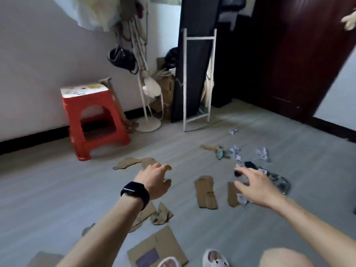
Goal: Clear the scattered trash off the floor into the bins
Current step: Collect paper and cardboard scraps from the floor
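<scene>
Most of the job looks left: cardboard scraps (205, 191) lie across the frame's centre, crumpled paper (262, 153) at centre right. The left hand (154, 180) and right hand (254, 187) hover spread, empty; no bin shows.

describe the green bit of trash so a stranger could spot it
Start at the white frame against the dark panel, then come forward along the floor to the crumpled white paper scraps. The green scrap lies at their left, the only teal piece among brown and white.
</scene>
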